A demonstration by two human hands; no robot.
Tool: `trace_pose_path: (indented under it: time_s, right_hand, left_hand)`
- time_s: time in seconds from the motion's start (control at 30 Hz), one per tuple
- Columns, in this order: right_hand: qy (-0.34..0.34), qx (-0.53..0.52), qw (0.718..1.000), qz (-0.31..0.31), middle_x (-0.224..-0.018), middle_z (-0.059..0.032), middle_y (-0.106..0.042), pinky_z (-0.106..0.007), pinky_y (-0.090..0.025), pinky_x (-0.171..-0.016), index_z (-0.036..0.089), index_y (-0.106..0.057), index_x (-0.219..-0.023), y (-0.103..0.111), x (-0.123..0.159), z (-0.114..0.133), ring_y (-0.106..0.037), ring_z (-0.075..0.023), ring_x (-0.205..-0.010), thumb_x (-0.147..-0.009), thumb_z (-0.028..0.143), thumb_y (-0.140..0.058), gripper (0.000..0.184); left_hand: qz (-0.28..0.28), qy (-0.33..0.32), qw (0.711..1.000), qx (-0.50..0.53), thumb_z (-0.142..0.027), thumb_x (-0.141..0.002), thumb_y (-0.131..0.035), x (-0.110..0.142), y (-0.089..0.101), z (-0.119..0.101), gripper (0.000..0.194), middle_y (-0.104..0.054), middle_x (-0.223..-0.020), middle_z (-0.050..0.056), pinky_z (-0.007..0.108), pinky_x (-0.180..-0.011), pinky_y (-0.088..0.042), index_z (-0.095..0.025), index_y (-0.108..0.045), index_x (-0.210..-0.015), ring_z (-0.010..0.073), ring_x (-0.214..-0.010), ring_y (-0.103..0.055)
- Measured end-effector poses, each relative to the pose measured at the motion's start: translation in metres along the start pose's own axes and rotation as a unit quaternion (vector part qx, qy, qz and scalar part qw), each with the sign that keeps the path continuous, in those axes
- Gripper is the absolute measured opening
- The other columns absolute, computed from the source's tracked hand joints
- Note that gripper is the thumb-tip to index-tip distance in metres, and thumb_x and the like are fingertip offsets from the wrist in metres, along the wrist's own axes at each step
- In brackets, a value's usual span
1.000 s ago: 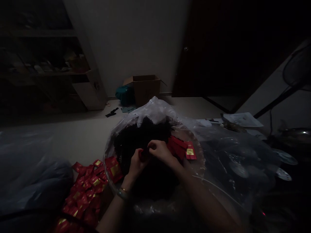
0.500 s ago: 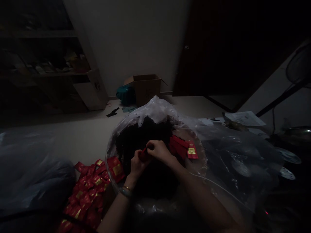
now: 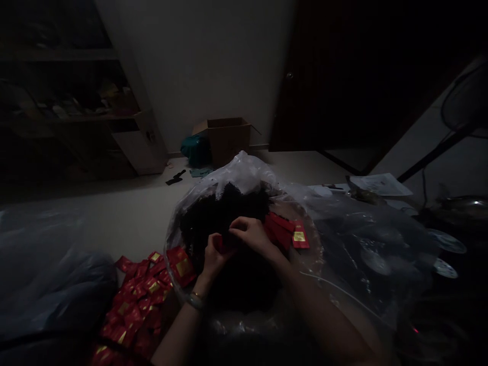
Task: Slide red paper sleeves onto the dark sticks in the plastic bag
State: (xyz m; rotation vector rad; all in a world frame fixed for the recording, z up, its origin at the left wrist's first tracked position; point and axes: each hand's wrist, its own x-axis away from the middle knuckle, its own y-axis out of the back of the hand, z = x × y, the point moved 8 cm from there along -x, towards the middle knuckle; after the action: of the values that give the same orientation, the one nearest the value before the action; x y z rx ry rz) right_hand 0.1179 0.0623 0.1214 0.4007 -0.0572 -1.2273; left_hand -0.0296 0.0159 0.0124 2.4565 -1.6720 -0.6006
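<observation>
My left hand (image 3: 214, 258) is closed around a small red packet (image 3: 220, 244), held over a heap of dark loose stuff that looks like tea leaves (image 3: 224, 208). Beside it, on the right, my right hand (image 3: 251, 235) has its fingertips pinched together, just off the packet's upper side. Whatever lies between those fingertips is too dark to make out. The heap fills a round, plastic-lined container (image 3: 171, 229). On its right side several flat red packets (image 3: 280, 229) lie stacked, one with a gold label (image 3: 300, 235). Another red packet (image 3: 181, 265) rests at the left rim.
A large pile of red packets (image 3: 137, 305) lies to the lower left. Clear plastic sheeting (image 3: 358, 244) spreads at the right, near dishes (image 3: 446, 241). An open cardboard box (image 3: 231, 142) and a teal bundle (image 3: 195, 150) stand by the wall. Shelves (image 3: 68, 118) are at the left.
My right hand's fingertips have drawn a little up and away from the red packet. My left hand has shifted slightly left, still holding it. The view has turned slightly.
</observation>
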Motion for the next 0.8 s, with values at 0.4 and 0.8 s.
trace_pose_path:
  time_s: [0.4,0.8]
  right_hand:
    - [0.204,0.296,0.922,0.141,-0.105,-0.0085,-0.063,-0.037,-0.044,-0.090,0.020,-0.066,-0.094,-0.028,0.025,0.021,-0.052,-0.0221,-0.105,-0.077,0.025,-0.068,0.018]
    - [0.134,0.486,0.820,0.272,-0.096,-0.0067,-0.067,-0.028,-0.044,-0.072,0.022,-0.067,-0.098,-0.042,0.031,0.005,-0.062,-0.0210,-0.089,-0.087,0.030,-0.055,0.018]
  left_hand:
    - [0.010,-0.051,0.998,0.039,-0.032,-0.064,-0.074,0.001,0.001,0.003,0.064,-0.060,-0.100,0.004,0.031,-0.080,-0.050,-0.020,-0.044,-0.120,0.0183,-0.090,-0.060]
    - [0.200,-0.243,0.880,-0.355,-0.032,-0.078,-0.064,-0.001,0.028,-0.082,0.012,-0.061,-0.090,0.004,0.027,-0.070,-0.044,-0.021,-0.063,-0.082,0.0165,-0.080,-0.056]
